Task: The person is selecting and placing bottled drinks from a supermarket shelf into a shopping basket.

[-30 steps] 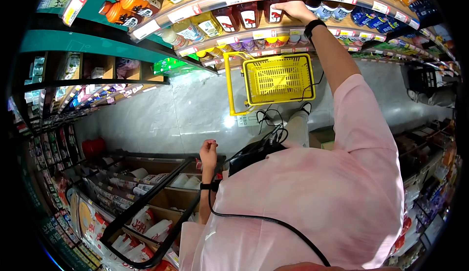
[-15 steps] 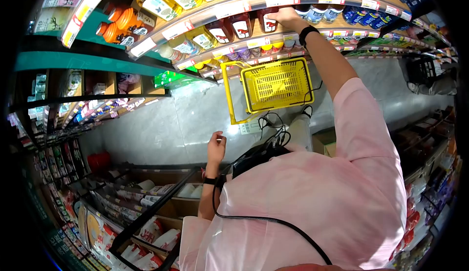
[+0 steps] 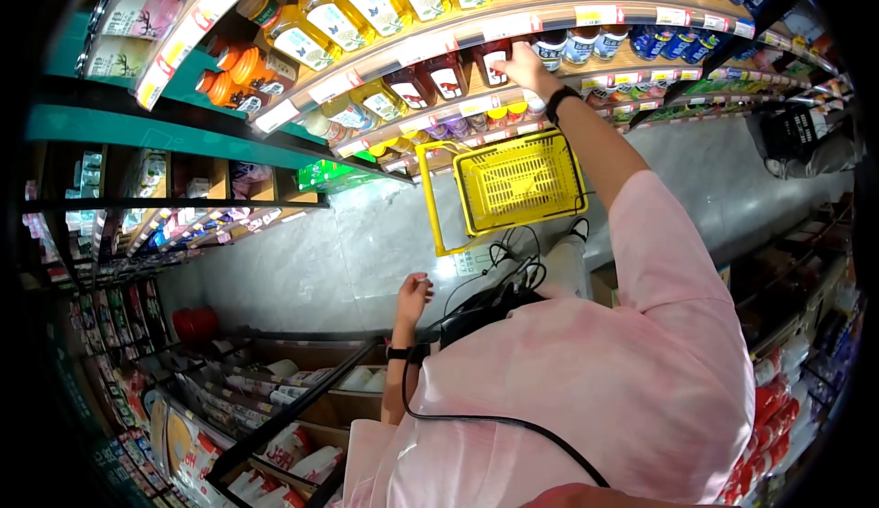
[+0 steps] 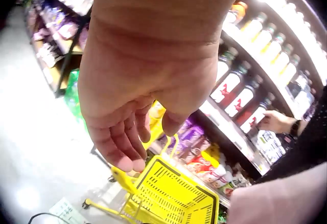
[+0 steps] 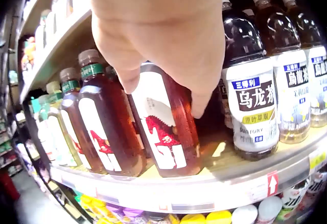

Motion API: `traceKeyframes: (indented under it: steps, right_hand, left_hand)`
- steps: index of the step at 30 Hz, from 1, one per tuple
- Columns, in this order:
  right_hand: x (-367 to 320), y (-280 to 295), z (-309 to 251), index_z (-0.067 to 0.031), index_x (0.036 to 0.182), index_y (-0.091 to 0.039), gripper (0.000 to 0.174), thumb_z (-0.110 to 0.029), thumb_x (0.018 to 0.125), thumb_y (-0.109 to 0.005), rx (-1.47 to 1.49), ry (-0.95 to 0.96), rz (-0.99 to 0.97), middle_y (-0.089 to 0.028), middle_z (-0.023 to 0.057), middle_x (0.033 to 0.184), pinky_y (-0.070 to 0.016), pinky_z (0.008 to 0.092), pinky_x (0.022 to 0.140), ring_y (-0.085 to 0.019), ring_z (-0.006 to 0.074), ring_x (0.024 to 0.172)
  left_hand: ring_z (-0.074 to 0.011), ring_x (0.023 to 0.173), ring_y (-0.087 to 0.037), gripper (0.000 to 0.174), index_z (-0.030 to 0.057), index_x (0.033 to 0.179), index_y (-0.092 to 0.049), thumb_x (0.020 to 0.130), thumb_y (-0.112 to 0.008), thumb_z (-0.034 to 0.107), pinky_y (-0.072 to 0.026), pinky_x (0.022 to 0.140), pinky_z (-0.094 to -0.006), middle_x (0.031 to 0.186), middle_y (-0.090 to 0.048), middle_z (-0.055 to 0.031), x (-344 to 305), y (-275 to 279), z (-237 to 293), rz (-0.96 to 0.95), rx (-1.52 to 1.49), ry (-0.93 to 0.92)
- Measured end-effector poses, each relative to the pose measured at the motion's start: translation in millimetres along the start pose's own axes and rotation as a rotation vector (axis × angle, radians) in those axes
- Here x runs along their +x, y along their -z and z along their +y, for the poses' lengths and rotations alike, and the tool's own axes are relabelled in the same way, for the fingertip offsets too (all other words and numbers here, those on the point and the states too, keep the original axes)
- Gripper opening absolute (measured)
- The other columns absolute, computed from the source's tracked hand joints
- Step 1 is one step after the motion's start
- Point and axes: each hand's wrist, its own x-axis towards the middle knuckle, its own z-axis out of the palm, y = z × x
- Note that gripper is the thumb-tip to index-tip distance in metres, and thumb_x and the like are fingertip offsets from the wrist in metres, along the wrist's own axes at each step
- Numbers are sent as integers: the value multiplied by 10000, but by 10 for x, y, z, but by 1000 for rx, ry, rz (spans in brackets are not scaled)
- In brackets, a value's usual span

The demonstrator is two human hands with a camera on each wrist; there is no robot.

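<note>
My right hand (image 3: 528, 70) reaches to a middle shelf and grips a bottle of dark red tea (image 5: 166, 127) from above. In the right wrist view, thumb and fingers come down on both sides of the bottle's upper part, hiding its cap. The bottle stands upright at the shelf's front, its white label bearing a red horse. Similar red tea bottles (image 5: 110, 132) stand to its left, and an oolong tea bottle (image 5: 250, 104) is to its right. Low in front of my body, my left hand (image 3: 415, 299) hangs loosely curled, holding nothing.
A yellow wheeled basket (image 3: 524, 174) stands on the floor below the shelves, its handle (image 3: 430, 201) to the left. Yellow tea bottles (image 3: 375, 5) line the shelf above. Bins of packaged goods (image 3: 302, 384) stand behind on the left. A black cable (image 3: 513, 418) crosses my shirt.
The head view has shifted, so the shelves sit lower in the picture. My right hand stays on the same bottle throughout. My left hand remains loose and empty.
</note>
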Motion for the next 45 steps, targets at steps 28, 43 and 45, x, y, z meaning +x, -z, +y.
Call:
traceKeyframes:
  steps: [28, 43, 45]
  right_hand:
    - [-4711, 621, 2596, -13, 1279, -593, 492, -360, 942, -502, -100, -718, -644, -568, 236, 1317, -442, 438, 994, -556, 402, 1179]
    - [-3458, 2230, 3818, -56, 1142, -592, 296, -263, 932, -580, 536, -766, -93, -648, 75, 870, -537, 330, 610, -614, 170, 713]
    - [-3334, 2088, 3690, -47, 1145, -591, 300, -263, 938, -568, 505, -725, -210, -657, 83, 878, -545, 335, 621, -628, 174, 717]
  left_hand:
    - [-135, 480, -514, 327, -21, 902, -636, 920, -589, 302, -420, 475, -313, 574, -516, -27, 1097, -2648, 858, -246, 289, 19]
    - [-166, 507, -556, 361, 43, 789, -611, 895, -639, 387, -487, 461, -324, 647, -575, -71, -246, -2928, -448, -38, -63, 475]
    - [-165, 509, -554, 348, 44, 789, -598, 898, -634, 372, -478, 461, -314, 647, -564, -65, -244, -3053, -467, 40, -129, 498]
